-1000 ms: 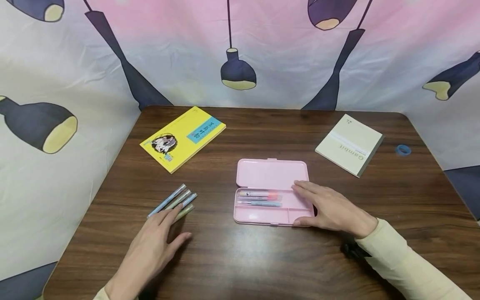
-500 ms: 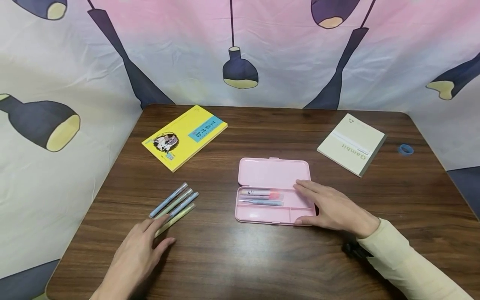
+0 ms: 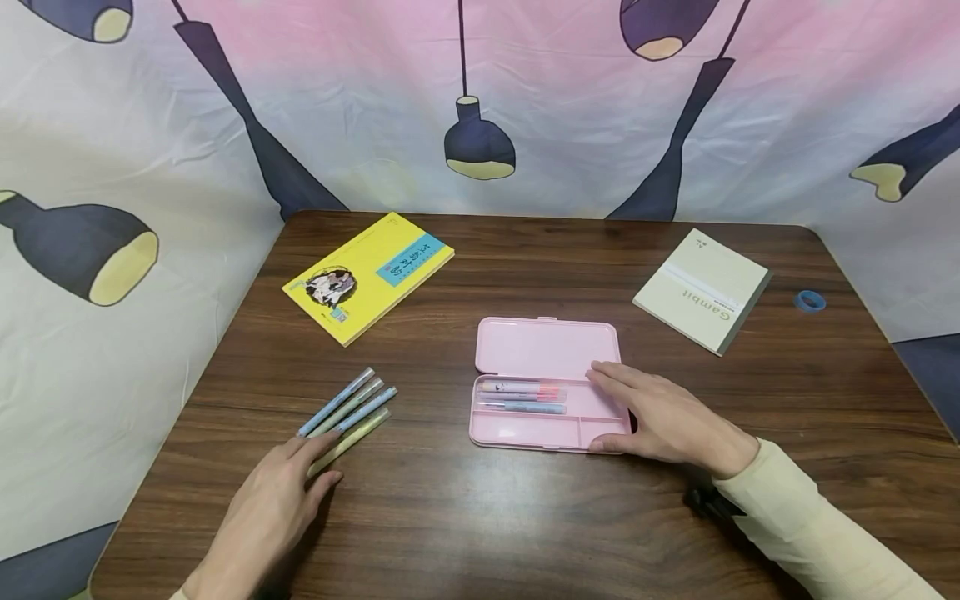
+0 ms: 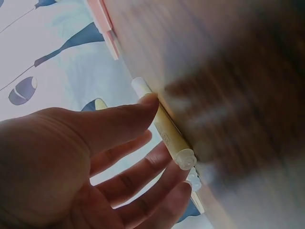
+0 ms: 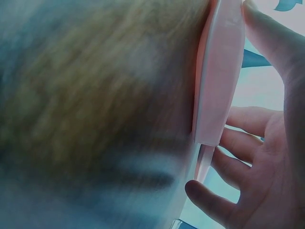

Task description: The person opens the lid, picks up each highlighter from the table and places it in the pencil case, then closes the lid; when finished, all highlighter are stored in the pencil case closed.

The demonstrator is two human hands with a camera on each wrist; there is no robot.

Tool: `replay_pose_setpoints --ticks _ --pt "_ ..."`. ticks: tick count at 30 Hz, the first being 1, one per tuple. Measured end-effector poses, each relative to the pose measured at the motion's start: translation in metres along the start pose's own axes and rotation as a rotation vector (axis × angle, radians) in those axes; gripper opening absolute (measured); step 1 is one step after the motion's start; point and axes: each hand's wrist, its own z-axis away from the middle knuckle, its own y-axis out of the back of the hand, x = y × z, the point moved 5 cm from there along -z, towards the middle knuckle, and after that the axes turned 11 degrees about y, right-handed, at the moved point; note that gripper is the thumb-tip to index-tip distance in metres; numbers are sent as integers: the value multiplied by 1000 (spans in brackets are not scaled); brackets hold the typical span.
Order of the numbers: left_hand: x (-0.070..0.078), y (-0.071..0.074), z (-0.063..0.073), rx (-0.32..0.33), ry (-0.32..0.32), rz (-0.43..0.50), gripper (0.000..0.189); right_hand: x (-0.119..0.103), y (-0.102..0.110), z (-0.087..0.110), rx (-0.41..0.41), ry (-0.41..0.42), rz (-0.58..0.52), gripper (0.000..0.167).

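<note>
An opened pink pencil case (image 3: 525,431) lies mid-table with a few pens (image 3: 522,407) in its upper compartment. My right hand (image 3: 667,414) holds the case's right end, thumb at the near edge and fingers at the hinge side. Left of it, several slim blue and green pens lie side by side, slanting. The nearest is a yellow-green pen (image 3: 352,439); my left hand (image 3: 262,508) is over the pens' lower ends. Its fingertips reach the pens, while its thumb stands slightly off the yellow-green pen's near side. In the left wrist view, the thumb overlaps this pen (image 4: 170,134), fingers loosely bent behind it.
A yellow book (image 3: 367,279) lies at the back left of the wooden table (image 3: 480,533). Toward the back right are a pale notebook (image 3: 701,292) and a blue tape ring (image 3: 810,301). A lamp-patterned cloth (image 3: 360,108) hangs behind the table.
My left hand has drawn back toward the lower left along the pens, showing more of them, and its thumb has moved in closer. The right hand has stayed on the pencil case.
</note>
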Motion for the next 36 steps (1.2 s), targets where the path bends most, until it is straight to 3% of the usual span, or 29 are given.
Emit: replay_pose_setpoints --ticks 10,36 --pt "2 -2 -8 4 -79 -13 44 -1 -1 0 0 5 -6 93" --pt "6 -6 -14 -39 -75 -25 41 0 0 0 -4 -1 -8 92"
